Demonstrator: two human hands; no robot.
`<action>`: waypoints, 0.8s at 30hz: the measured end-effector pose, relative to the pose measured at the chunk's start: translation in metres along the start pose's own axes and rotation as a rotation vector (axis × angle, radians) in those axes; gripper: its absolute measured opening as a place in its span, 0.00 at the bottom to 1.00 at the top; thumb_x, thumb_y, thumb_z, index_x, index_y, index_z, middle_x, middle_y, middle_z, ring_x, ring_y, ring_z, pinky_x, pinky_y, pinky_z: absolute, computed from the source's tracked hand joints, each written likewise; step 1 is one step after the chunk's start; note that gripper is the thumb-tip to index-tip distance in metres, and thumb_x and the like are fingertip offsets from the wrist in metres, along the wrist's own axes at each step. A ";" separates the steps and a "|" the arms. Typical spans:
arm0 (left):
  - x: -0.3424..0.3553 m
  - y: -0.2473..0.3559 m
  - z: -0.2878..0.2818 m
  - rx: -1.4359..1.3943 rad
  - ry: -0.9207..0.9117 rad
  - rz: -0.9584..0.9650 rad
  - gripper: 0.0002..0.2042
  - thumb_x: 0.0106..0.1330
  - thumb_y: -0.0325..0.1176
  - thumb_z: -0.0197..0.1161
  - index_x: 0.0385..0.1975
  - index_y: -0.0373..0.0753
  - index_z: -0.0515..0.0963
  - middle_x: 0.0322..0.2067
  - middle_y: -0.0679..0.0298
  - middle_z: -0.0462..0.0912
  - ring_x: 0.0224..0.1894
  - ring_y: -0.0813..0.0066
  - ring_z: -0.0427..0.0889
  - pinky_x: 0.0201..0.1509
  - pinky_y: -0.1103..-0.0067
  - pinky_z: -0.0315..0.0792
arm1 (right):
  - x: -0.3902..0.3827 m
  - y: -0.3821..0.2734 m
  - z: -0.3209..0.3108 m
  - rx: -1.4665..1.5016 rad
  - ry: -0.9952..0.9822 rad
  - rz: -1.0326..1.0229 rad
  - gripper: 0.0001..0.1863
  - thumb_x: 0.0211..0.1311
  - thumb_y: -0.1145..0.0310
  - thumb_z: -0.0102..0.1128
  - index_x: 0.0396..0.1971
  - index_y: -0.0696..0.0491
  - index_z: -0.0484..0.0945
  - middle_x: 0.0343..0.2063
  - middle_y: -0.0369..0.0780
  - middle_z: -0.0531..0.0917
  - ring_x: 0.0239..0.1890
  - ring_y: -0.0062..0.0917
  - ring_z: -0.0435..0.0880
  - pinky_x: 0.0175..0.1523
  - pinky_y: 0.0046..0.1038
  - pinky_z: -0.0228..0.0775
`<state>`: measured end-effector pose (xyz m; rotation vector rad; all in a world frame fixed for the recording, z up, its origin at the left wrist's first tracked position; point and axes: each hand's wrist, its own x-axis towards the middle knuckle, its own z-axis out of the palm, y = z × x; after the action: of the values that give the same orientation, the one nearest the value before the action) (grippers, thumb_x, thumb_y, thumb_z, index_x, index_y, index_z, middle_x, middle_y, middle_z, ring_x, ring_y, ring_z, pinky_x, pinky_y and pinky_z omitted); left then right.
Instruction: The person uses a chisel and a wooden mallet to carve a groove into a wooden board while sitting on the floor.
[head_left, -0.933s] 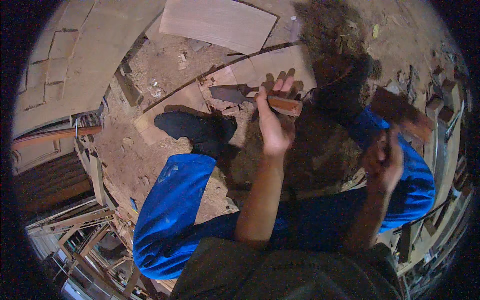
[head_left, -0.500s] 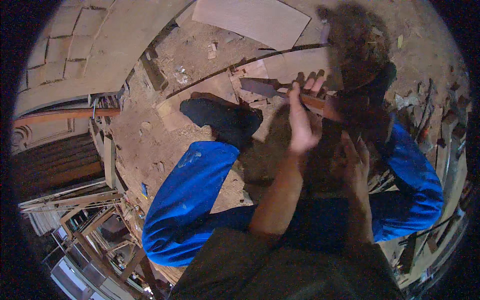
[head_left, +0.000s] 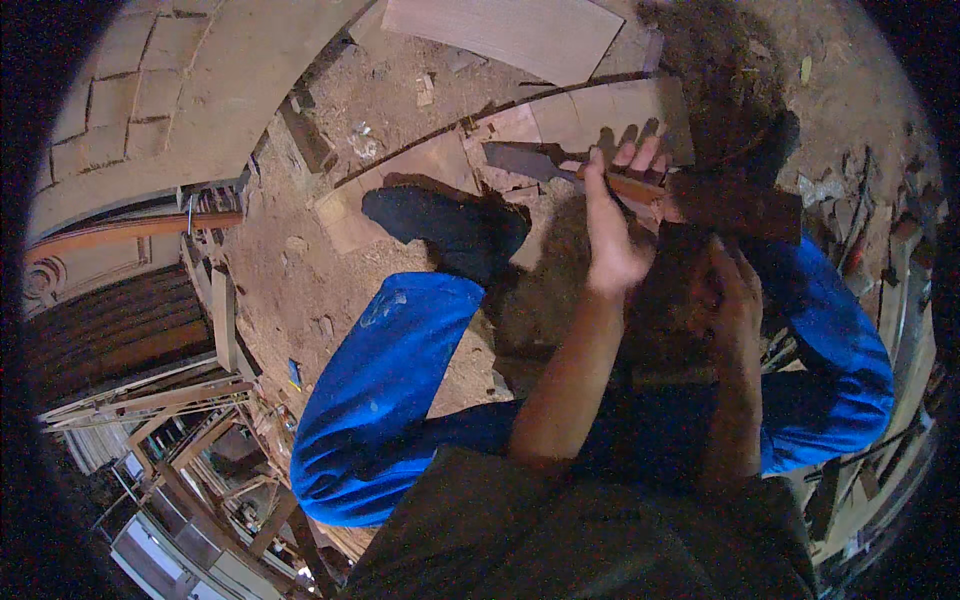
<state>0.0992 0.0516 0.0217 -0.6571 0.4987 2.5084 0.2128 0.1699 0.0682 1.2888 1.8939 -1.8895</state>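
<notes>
My left hand (head_left: 617,235) is closed around the wooden handle of a broad chisel (head_left: 524,160), its thumb over the handle and its other fingers loosely curled beyond. The dark flat blade points left above pale wooden boards (head_left: 590,120). Against the right end of the chisel handle is the dark brown block-shaped head of what looks like a wooden mallet (head_left: 738,205). Just below that head, my right hand (head_left: 735,290) has curled fingers and appears to grip the mallet, though deep shadow hides its handle.
My blue-trousered legs (head_left: 385,380) are bent to either side, with a dark-covered foot (head_left: 440,225) left of the chisel. A pale panel (head_left: 510,35) lies beyond on the dusty floor. Large panels (head_left: 200,100) and piled timber (head_left: 200,420) are at left; scraps (head_left: 870,220) lie at right.
The mallet head has shifted up and slightly right and shows more sharply. My right hand has moved up and right, while my left hand and the chisel have shifted a little right.
</notes>
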 end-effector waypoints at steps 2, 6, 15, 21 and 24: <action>-0.002 0.004 0.007 -0.114 0.039 0.011 0.25 0.71 0.56 0.44 0.55 0.43 0.67 0.56 0.63 0.74 0.56 0.70 0.72 0.59 0.71 0.65 | 0.000 -0.009 -0.001 -0.176 0.021 -0.173 0.13 0.68 0.55 0.51 0.28 0.46 0.72 0.13 0.26 0.63 0.11 0.11 0.55 0.14 0.19 0.46; 0.009 0.008 0.013 -0.262 0.193 0.131 0.15 0.69 0.51 0.51 0.40 0.46 0.70 0.42 0.67 0.78 0.44 0.72 0.77 0.48 0.72 0.70 | -0.012 -0.020 -0.002 0.741 0.085 -0.098 0.14 0.68 0.53 0.50 0.30 0.48 0.73 0.13 0.27 0.64 0.10 0.11 0.55 0.13 0.19 0.46; 0.014 0.004 -0.005 -0.239 0.296 0.135 0.12 0.67 0.42 0.57 0.22 0.48 0.66 0.16 0.75 0.63 0.20 0.80 0.67 0.34 0.74 0.70 | -0.006 0.021 -0.012 0.627 -0.034 0.008 0.14 0.68 0.56 0.49 0.40 0.51 0.74 0.22 0.33 0.73 0.13 0.18 0.66 0.16 0.23 0.58; 0.013 0.014 -0.026 -0.412 0.021 0.002 0.13 0.66 0.42 0.55 0.19 0.50 0.67 0.15 0.76 0.65 0.20 0.81 0.66 0.30 0.78 0.68 | -0.016 0.010 -0.010 0.785 -0.143 0.054 0.10 0.67 0.58 0.51 0.35 0.48 0.73 0.21 0.33 0.73 0.15 0.19 0.68 0.19 0.24 0.63; 0.016 0.011 -0.026 -0.338 0.077 -0.007 0.15 0.66 0.44 0.53 0.16 0.51 0.68 0.14 0.75 0.68 0.21 0.78 0.68 0.30 0.77 0.69 | -0.027 -0.008 0.001 0.628 -0.071 0.134 0.09 0.66 0.58 0.53 0.34 0.48 0.73 0.20 0.33 0.73 0.16 0.20 0.68 0.20 0.25 0.63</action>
<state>0.0899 0.0365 -0.0055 -0.8805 0.0956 2.5917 0.2234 0.1586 0.0920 1.4223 1.1708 -2.5151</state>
